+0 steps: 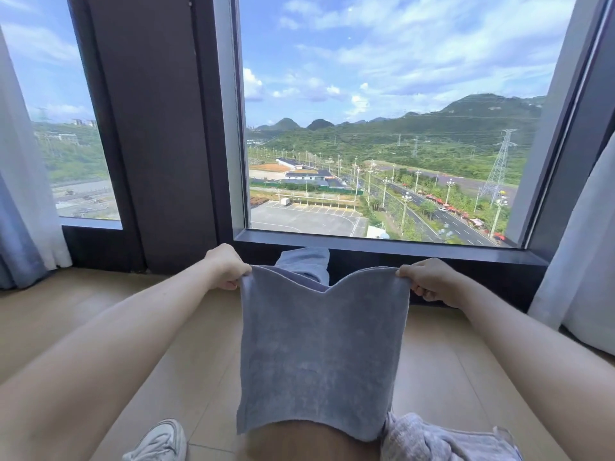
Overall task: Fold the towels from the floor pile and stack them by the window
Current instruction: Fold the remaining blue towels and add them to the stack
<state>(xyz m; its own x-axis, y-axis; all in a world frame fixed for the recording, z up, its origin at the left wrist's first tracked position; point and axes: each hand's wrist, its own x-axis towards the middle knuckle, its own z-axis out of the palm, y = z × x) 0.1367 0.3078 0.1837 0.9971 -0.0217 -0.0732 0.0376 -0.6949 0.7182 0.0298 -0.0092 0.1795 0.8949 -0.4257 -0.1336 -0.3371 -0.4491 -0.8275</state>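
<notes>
Towel of grey-blue colour hangs in the air in front of the person, spread flat and facing the camera. The left hand pinches its upper left corner, with the fingers curled around the edge. The right hand grips the upper right corner in the same way. Both hands are at about the same height, and both arms are stretched forward. The top edge of the towel sags a little in the middle between the hands. Its lower edge hangs just over the person's bare knee.

Behind the towel, close to the wall under the window, lies a pale blue-grey cloth. It is partly hidden, so I cannot tell if it is folded. At the bottom right, a crumpled pile of similar grey-blue towels lies on the wooden floor, just beside the knee. A white shoe shows at the bottom left. Light curtains hang at both sides of the view. Through the glass, green hills, a road and a parking lot are seen far below.
</notes>
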